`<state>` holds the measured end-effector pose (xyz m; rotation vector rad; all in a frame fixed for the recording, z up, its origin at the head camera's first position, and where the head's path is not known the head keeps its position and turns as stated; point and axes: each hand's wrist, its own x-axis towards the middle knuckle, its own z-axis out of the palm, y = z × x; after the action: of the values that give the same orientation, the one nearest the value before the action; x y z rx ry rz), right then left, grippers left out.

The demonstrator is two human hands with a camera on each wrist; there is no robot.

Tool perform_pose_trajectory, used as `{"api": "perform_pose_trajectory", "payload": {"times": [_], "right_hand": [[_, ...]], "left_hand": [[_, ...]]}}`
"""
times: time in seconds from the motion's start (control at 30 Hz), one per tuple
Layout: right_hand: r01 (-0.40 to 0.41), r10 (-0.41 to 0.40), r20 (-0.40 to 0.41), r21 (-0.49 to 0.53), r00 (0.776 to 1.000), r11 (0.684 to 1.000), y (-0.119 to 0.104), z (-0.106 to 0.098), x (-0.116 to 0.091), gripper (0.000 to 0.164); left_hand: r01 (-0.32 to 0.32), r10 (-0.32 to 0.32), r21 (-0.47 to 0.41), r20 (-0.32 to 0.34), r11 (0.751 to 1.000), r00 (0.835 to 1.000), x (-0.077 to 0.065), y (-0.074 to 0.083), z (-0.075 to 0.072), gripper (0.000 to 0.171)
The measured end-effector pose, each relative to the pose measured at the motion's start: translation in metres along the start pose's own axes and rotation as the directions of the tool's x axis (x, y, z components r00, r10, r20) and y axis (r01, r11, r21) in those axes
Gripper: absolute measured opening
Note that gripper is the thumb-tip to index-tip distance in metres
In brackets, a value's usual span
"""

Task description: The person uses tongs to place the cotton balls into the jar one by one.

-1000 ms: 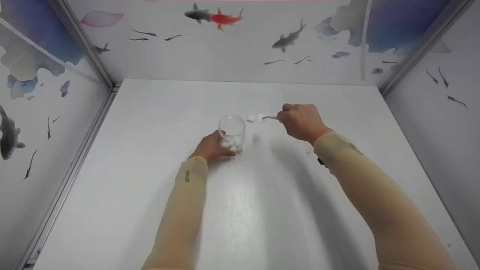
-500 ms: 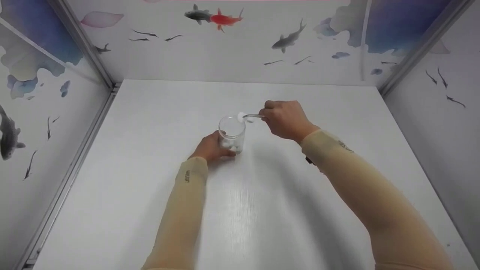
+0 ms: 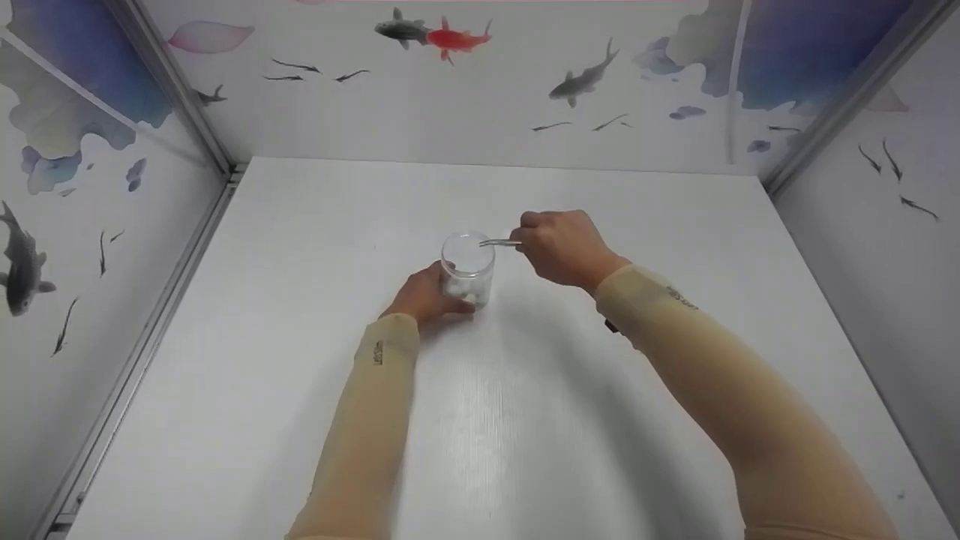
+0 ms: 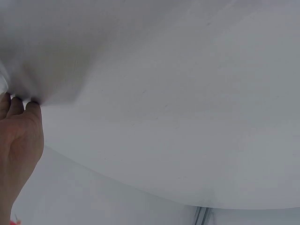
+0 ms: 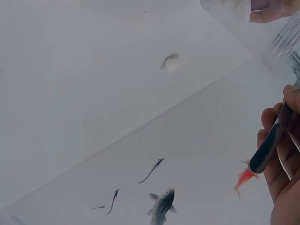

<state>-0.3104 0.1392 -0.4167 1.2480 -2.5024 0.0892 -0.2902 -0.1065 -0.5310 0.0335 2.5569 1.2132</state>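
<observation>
A clear round jar [image 3: 469, 262] stands mid-table with several white cotton balls [image 3: 466, 289] in its lower part. My left hand [image 3: 426, 294] grips its left side, thumb across the front. My right hand [image 3: 559, 246] pinches metal tweezers [image 3: 500, 242], whose bare tips reach over the jar's right rim. In the right wrist view, the broad rear end of the tweezers [image 5: 269, 145] lies across the curled fingers. A lone cotton ball [image 5: 171, 63] sits on the table there; in the head view it is hidden. Fingers of the left hand [image 4: 21, 136] show at the left wrist view's edge.
The white tabletop [image 3: 337, 217] is bounded by a back panel [image 3: 487, 127] printed with fish, and by side panels with metal frame strips [image 3: 199, 112]. A small dark speck [image 3: 901, 495] lies near the front right of the table.
My right hand brought a cotton ball leftward in the tweezers to the jar's rim, then let it go; the tips now hold nothing. My left hand stayed on the jar.
</observation>
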Motion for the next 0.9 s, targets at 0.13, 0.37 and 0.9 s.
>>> {"api": "perform_pose_trajectory", "payload": {"times": [0.13,0.37,0.9], "right_hand": [[-0.016,0.016,-0.010,0.000,1.000,1.000,0.004,-0.003,-0.003,0.011],[-0.053,0.052,-0.037,-0.015,0.998,0.998,0.021,0.002,-0.017,0.009],[-0.163,0.162,0.048,0.002,0.986,0.987,0.059,0.034,-0.047,0.009]], "left_hand": [[-0.004,0.004,0.004,0.000,1.000,1.000,0.000,0.002,-0.001,0.090],[0.004,-0.004,0.011,-0.006,1.000,1.000,0.000,0.002,0.000,0.092],[0.025,-0.025,0.001,-0.004,1.000,1.000,0.000,0.001,0.001,0.095]]}}
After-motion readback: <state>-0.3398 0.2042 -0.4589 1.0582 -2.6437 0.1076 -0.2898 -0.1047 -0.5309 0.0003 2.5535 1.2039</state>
